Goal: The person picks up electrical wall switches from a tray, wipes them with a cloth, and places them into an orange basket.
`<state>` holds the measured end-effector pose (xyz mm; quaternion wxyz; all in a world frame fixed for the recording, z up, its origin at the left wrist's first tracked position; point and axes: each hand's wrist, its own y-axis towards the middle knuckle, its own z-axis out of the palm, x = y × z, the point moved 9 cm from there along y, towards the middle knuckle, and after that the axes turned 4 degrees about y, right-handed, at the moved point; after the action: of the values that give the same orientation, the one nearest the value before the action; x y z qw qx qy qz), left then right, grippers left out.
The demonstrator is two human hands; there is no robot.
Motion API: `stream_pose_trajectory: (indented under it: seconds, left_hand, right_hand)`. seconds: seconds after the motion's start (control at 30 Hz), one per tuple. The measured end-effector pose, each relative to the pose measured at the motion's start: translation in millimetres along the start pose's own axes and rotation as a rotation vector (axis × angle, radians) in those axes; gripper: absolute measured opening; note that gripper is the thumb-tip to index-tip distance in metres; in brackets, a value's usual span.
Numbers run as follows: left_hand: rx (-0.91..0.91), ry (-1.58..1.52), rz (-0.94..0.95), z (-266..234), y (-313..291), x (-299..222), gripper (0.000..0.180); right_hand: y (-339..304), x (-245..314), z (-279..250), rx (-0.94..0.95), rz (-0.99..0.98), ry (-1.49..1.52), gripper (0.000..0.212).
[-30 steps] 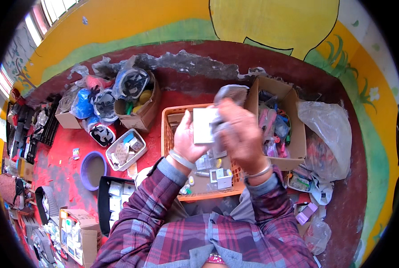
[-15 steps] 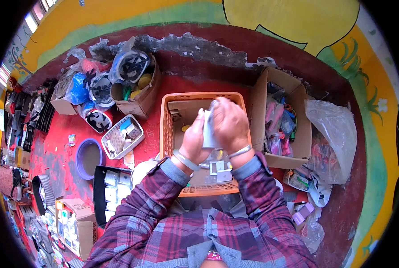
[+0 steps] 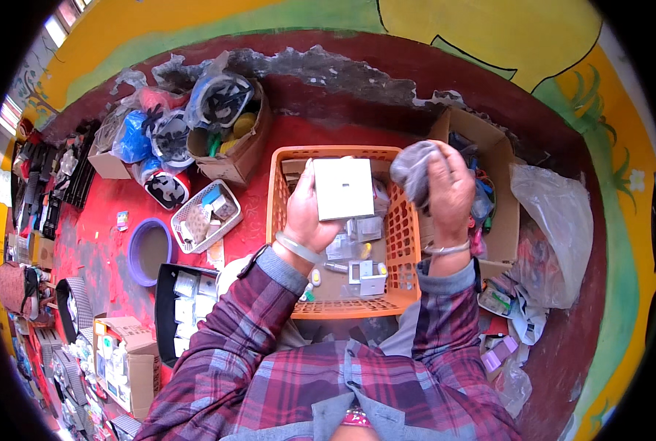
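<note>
My left hand [image 3: 309, 217] grips a square white plate [image 3: 345, 192] by its left edge, its flat face turned up with a small dark slot at the centre. It looks like an electrical switch plate, held above an orange plastic basket [image 3: 342, 312]. In my right hand [image 3: 451, 191] is a bunched grey cloth [image 3: 414, 173], over the basket's right rim and apart from the plate. Inside the basket lie a small white square-framed piece [image 3: 372, 284], clear plastic packets [image 3: 364, 228] and a few small yellow-and-white items.
Right of the basket stands a cardboard box [image 3: 500, 253] of colourful goods, beside a clear plastic bag [image 3: 552, 228]. On the left are a white basket [image 3: 209, 235], a purple basin [image 3: 133, 257] and a black tray [image 3: 165, 309] of white packets. Bagged goods line the back wall.
My right hand has moved right with the cloth, off the plate. The plate has turned from a slanted position to show its face. My left hand keeps its hold.
</note>
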<state>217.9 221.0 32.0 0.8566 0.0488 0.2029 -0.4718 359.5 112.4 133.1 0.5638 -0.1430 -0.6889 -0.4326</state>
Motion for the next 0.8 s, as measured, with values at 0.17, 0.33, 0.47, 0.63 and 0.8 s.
stream_pose_trajectory:
  seconds: [0.17, 0.33, 0.47, 0.63, 0.8]
  left_hand:
    - [0.160, -0.098, 0.121, -2, -12, 13, 0.046]
    - [0.133, 0.032, 0.075, -19, -10, 18, 0.038]
    - [0.067, 0.243, 0.128, -18, -11, 12, 0.040]
    - [0.003, 0.093, 0.003, -8, -7, 19, 0.047]
    - [-0.069, 0.072, 0.030, 6, -11, 2, 0.062]
  right_hand:
    - [-65, 20, 123, 0.434, -0.461, -0.677, 0.041]
    - [-63, 12, 115, 0.333, -0.431, -0.684, 0.037]
    - [-60, 16, 110, 0.269, -0.467, -0.673, 0.036]
    - [-37, -4, 81, 0.168, -0.349, -0.679, 0.033]
    - [-1, -55, 3, 0.030, 0.006, -0.815, 0.030]
